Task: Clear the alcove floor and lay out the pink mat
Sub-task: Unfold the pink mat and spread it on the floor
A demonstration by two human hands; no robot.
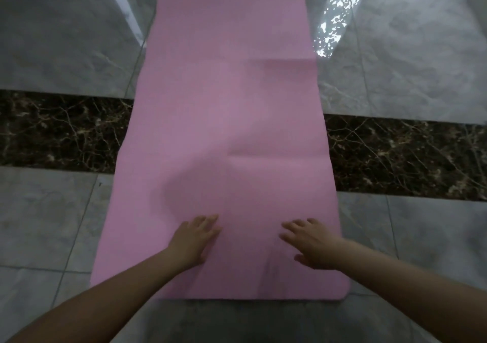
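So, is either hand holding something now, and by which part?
Nothing is held. The left hand and right hand lie flat on the pink mat near its close end.

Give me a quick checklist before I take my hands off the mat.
1. Mat unrolled along the floor: ok as far as seen; its far end runs out of view.
2. Near edge flat on the floor: ok; the near right corner looks down too.
3. Creases smoothed: not ok; one fold line crosses the middle, another lies further up on the right.
4. Left hand and right hand flat on the mat, gripping nothing: ok.
5. Floor beside the mat free of objects: ok in view.
6. Mat straight against the dark marble band: cannot tell; the wide lens bends the edges.
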